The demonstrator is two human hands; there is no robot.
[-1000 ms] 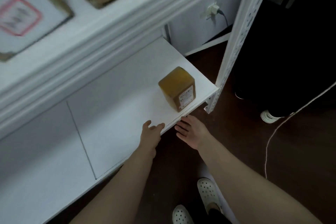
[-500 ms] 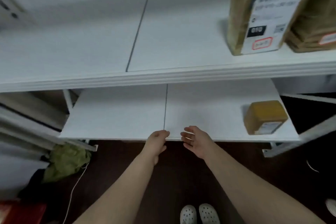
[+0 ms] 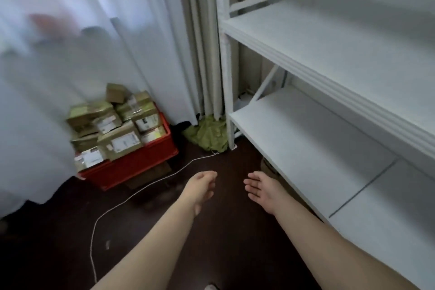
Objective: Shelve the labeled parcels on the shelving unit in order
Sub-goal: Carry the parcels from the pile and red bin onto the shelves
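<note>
shelving unit (image 3: 329, 59) seen @ 2 o'clock | red crate (image 3: 141, 163) set on floor @ 10 o'clock | parcels (image 3: 118, 135) heaped in it, labels up | left hand (image 3: 200, 187) loosely curled, nothing held, judged nearer; heap lies approx 10 o'clock of its fingers (image 3: 209, 176) | right hand (image 3: 261, 192) relaxed, nothing held

Left forearm (image 3: 146, 242) and right forearm (image 3: 329, 240): bare, uncovered all the way to the frame edge. Left hand (image 3: 200, 186) and right hand (image 3: 261, 189) bare too. Whitish shoe tip (image 3: 211, 287) at the bottom edge, blurred and mostly cut off.
</note>
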